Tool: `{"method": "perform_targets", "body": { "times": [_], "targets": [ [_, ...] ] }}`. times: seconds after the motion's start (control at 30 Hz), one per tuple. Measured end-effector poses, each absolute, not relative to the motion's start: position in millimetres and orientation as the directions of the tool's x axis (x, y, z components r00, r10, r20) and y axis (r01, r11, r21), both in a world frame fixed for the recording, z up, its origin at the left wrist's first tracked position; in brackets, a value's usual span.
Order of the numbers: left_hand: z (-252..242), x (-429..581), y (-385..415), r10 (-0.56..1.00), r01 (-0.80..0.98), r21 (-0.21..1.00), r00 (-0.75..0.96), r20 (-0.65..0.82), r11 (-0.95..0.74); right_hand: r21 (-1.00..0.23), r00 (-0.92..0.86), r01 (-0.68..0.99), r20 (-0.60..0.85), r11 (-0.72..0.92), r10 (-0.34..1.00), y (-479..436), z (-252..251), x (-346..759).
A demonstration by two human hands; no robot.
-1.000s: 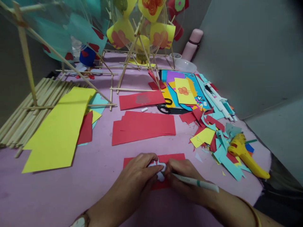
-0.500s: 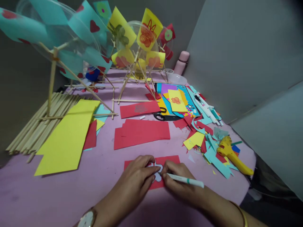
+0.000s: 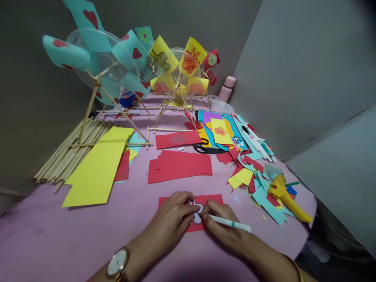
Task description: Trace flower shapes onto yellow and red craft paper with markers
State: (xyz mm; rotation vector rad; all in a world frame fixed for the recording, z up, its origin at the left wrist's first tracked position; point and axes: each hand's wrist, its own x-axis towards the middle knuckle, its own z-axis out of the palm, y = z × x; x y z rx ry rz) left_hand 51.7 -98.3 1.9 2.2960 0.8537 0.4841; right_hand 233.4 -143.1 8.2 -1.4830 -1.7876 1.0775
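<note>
My left hand lies over a small red paper rectangle, fingers extended, pressing down a pale butterfly-like cutout. Its fingers cover part of the cutout's left side. In my right hand is a white marker pen with a green band, held in a writing grip. The pen's tip meets the cutout's right edge, mostly hidden by the fingers. Just beyond both hands lie stacked red paper strips and another red strip with a dark drawing on it.
Paper-and-stick pinwheel stands fill the back. Yellow sheets and wooden sticks lie left. Black-handled scissors, paper scraps, a yellow glue gun and several markers are on the right.
The view has tilted and shifted, so the stands appear lower and further right. Both hands keep nearly the same hold; the pen tip stays at the cutout's edge.
</note>
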Motion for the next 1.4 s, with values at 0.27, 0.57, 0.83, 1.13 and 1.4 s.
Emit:
{"method": "perform_targets", "body": {
  "times": [0.27,0.57,0.83,1.13,1.4],
  "targets": [
    [1.9,51.4,-97.7,0.676,0.446,0.681,0.731,0.098,-0.581,-0.856,-0.231,0.513,-0.067,0.063,0.971,-142.3,11.1,232.9],
    [-0.4,50.7,-97.9,0.677,0.444,0.69,0.73,0.091,-0.572,-0.864,-0.233,0.501,-0.077,0.052,0.969,-141.9,12.0,233.4],
    [-2.0,52.0,-98.9,0.691,0.45,0.692,0.716,0.097,-0.564,-0.862,-0.227,0.506,-0.119,0.013,0.966,-141.7,13.5,234.1],
    [-2.1,53.9,-100.5,0.707,0.454,0.695,0.699,0.11,-0.557,-0.866,-0.23,0.498,-0.093,0.035,0.969,-144.8,8.3,236.7],
    [-4.0,54.3,-100.6,0.716,0.46,0.695,0.688,0.114,-0.553,-0.843,-0.201,0.537,-0.101,0.023,0.974,-144.4,10.1,236.1]
  ]
}}
